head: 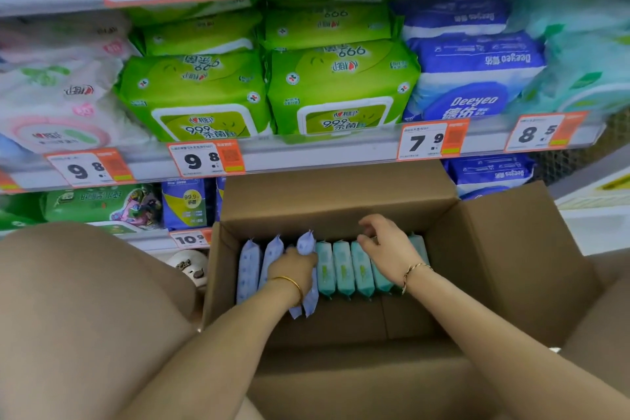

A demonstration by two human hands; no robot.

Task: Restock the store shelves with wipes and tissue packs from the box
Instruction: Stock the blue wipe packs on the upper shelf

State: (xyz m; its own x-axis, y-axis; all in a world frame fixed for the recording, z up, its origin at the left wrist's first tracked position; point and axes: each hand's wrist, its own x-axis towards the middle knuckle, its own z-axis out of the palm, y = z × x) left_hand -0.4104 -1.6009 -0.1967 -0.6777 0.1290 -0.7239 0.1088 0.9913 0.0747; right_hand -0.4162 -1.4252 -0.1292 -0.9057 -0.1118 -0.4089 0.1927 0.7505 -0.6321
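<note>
Already the left hand [295,271] grips a pale blue pack [305,244] standing in the box [511,249]. The right hand [388,249] rests on the teal packs [342,266], but I cannot tell whether it grips one. Best to lift straight up, steadying the neighbours, then carry it to the shelf [306,155].

Open cardboard box [511,266] below a store shelf [324,150]. The left hand [293,269] grips a lilac pack [305,242], raised above its two neighbours. The right hand [388,249], fingers loosely curled, lies over the row of teal packs [342,266]. Green wipes packs [341,85] stand on the shelf.
</note>
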